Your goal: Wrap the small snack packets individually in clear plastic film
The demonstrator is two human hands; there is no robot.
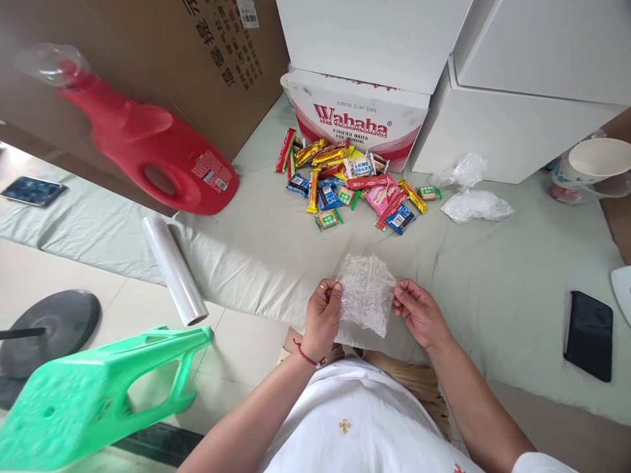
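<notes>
A crinkled clear plastic bag point(365, 295) is stretched between my two hands, just above the front edge of the cloth-covered surface. My left hand point(323, 315) pinches its left side between thumb and fingers. On the opposite side, my right hand point(419, 312) grips the bag's right edge the same way. Whether anything lies inside the bag I cannot tell; it looks see-through and wrinkled. Beyond the hands lies a loose pile of wrapped snacks point(332, 156) in red, yellow, blue, green and pink wrappers. Two crumpled clear plastic bundles point(476, 205) rest right of the pile.
Behind the snacks stand a Wahaha water carton point(359, 108) and white boxes point(513, 125). A red jug point(162, 157) and a plastic film roll point(175, 272) are at left, above a green stool point(98, 387). Rightward are a black phone point(589, 335) and a paper cup point(594, 161).
</notes>
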